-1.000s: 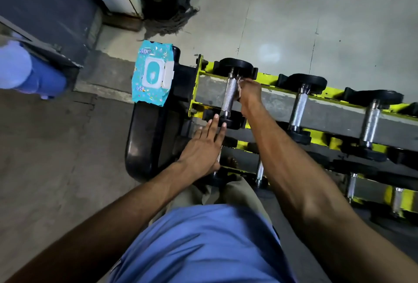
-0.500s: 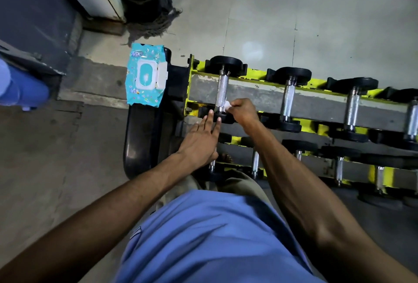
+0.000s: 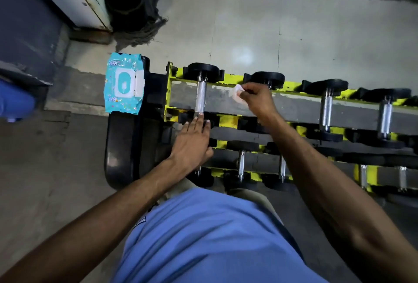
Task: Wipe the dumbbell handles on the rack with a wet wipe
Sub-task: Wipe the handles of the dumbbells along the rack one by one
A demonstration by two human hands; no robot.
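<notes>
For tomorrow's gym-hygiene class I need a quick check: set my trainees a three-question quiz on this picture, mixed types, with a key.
1. True or false: the right hand pinches the wet wipe.
2. The wipes pack lies: A) left of the rack, B) right of it, C) on its lower tier.
3. Fill in: the left hand has ___ fingers.
Key: 1 true; 2 A; 3 straight.

The person wears a blue shirt (image 3: 203, 237), khaki trousers (image 3: 255, 195), arms bare.
</notes>
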